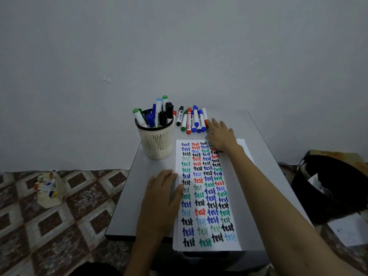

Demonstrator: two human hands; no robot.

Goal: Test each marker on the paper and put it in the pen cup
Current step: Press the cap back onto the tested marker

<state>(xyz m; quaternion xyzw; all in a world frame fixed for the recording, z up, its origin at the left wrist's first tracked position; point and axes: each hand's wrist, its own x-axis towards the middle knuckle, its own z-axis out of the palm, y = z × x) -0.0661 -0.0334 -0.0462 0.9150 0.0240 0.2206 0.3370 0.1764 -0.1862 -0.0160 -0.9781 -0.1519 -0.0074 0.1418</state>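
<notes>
A white sheet of paper (237, 188) covered with rows of the word "test" in black, blue, red and green lies on a small grey table (137, 188). A cream slotted pen cup (157, 141) stands at the back left, holding several markers (159, 114). Behind the paper lies a row of several loose markers (192, 121) with black, green, red and blue caps. My left hand (162, 194) rests flat on the paper's left edge. My right hand (220, 134) reaches over the paper's top, fingers straight, fingertips touching the rightmost loose markers.
A grey wall rises directly behind the table. On the patterned tiled floor at left sits a small cloth bag of markers (49, 188). A black bin (330, 188) with papers stands at right, a loose sheet (350, 230) beside it.
</notes>
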